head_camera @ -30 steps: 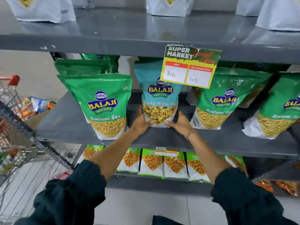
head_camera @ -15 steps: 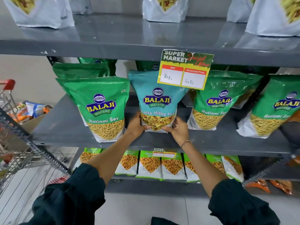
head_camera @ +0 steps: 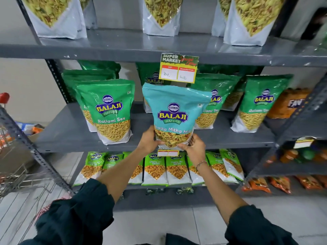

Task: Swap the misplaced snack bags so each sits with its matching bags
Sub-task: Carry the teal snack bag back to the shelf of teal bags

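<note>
A light blue Khatta Mitha Mix bag [head_camera: 175,105] stands upright at the front edge of the grey middle shelf [head_camera: 70,131], among green Ratlami Sev bags [head_camera: 111,110]. My left hand [head_camera: 149,139] grips its lower left corner and my right hand [head_camera: 193,147] grips its lower right corner. The bag's bottom sits over the shelf's front lip, in front of another green bag [head_camera: 152,75]. On the top shelf stand white-bottomed bags of a light mix [head_camera: 161,15]; their upper parts are cut off by the frame.
A price card [head_camera: 178,68] hangs from the top shelf just above the blue bag. Small Chana Jor Garam bags [head_camera: 155,168] line the lower shelf. A shopping cart [head_camera: 12,156] stands at left. An orange bag [head_camera: 290,103] and a second rack are at right.
The blue bag has come forward from between the green bags to the shelf's front edge, held in both hands. The camera has tilted up, showing more of the top shelf.
</note>
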{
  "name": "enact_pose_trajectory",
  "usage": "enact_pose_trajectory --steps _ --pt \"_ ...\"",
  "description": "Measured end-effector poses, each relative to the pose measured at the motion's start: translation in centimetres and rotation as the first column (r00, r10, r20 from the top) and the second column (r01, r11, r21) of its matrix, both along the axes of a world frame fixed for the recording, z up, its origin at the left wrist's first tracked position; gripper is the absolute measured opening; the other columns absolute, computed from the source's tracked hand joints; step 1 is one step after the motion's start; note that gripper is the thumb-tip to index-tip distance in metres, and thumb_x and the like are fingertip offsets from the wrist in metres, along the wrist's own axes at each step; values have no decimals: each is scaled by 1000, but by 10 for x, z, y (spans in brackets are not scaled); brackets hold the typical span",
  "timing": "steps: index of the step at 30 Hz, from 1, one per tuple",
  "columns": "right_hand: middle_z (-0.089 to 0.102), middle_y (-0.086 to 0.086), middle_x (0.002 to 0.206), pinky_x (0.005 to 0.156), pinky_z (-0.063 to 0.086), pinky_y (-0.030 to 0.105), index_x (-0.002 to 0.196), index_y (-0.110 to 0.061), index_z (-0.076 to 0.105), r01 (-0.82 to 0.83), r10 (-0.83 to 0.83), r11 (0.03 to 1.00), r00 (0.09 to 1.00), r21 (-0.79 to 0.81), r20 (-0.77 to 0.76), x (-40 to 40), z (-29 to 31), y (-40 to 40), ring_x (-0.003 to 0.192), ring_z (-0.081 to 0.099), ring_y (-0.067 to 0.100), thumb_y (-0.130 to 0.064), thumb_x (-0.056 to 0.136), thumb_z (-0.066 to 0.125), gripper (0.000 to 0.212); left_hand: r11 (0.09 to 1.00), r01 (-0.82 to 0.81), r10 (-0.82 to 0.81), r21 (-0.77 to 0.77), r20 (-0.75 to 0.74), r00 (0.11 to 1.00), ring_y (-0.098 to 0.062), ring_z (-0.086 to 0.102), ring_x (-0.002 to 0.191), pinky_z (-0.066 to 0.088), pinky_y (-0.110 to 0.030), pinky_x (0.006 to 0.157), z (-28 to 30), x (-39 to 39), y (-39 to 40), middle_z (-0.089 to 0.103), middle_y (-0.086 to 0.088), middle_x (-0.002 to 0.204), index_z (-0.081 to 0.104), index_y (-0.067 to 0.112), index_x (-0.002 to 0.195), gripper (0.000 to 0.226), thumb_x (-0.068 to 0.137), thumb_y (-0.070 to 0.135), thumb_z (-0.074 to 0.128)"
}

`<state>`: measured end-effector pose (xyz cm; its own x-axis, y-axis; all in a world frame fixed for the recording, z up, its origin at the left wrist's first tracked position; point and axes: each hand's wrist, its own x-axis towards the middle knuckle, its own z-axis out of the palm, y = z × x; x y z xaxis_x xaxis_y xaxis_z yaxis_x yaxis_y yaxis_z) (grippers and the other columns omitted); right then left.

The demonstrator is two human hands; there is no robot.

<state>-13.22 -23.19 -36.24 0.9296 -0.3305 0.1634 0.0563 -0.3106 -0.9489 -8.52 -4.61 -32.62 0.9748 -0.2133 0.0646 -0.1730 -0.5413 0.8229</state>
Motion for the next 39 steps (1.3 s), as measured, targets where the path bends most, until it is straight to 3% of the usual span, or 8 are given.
enact_pose_trajectory --steps 6,11,14,19,22,26,32,39 --pt "68 -2 92 87 53 35 87 -30 58 -38 39 999 998 -12 49 -59 43 -5 94 65 18 -12 58 84 43 998 57 -56 -13 56 997 -24 57 85 40 -29 68 26 -50 10 61 -7 95 46 6 121 67 66 21 82" --pt "69 16 100 78 55 20 95 -13 62 -87 86 996 992 3 87 -89 87 -3 94 64 23 -12 56 85 45 990 137 -130 -41 136 982 -22 53 91 39 -27 67 72 -81 28 59 -8 99 46 7 118 68 65 30 82" --pt "69 14 106 86 54 29 104 -10 64 -101 101 995 985 -3 139 -96 123 2 102 63 23 -26 50 89 61 984 149 -135 -95 142 981 -15 53 84 39 -21 64 111 -95 39 56 0 92 44 11 114 62 68 30 80" --pt "71 4 91 75 56 19 95 -10 66 -168 173 985 951 -40 257 -97 189 17 81 67 8 -3 58 82 41 952 147 -92 -269 207 974 -23 61 94 50 -37 87 164 -98 58 64 -4 97 51 13 99 51 62 20 85" --pt "71 2 89 68 54 15 93 -10 67 -208 209 977 931 -35 300 -89 224 23 75 67 2 0 59 81 39 946 134 -54 -294 264 963 -23 61 95 50 -38 89 196 -94 65 64 -4 97 52 21 91 44 62 18 84" --pt "72 8 93 72 55 19 93 -9 69 -225 231 973 916 -56 327 -68 263 27 84 67 13 -7 59 83 38 944 117 -12 -308 323 946 -29 61 99 50 -44 92 233 -78 73 66 -15 104 54 12 99 52 60 26 86" --pt "74 9 93 82 56 38 87 -9 69 -200 228 972 918 -120 324 -27 312 33 91 68 22 -17 59 84 32 944 102 20 -314 363 932 -28 58 92 50 -46 91 281 -43 77 61 -10 96 51 18 91 45 62 25 84" --pt "73 4 87 79 53 32 79 -16 68 -173 209 977 904 -126 374 32 348 32 87 66 19 -22 58 85 27 931 89 65 -354 399 915 -21 58 91 50 -32 82 315 15 68 62 -4 96 52 11 102 51 64 22 84"
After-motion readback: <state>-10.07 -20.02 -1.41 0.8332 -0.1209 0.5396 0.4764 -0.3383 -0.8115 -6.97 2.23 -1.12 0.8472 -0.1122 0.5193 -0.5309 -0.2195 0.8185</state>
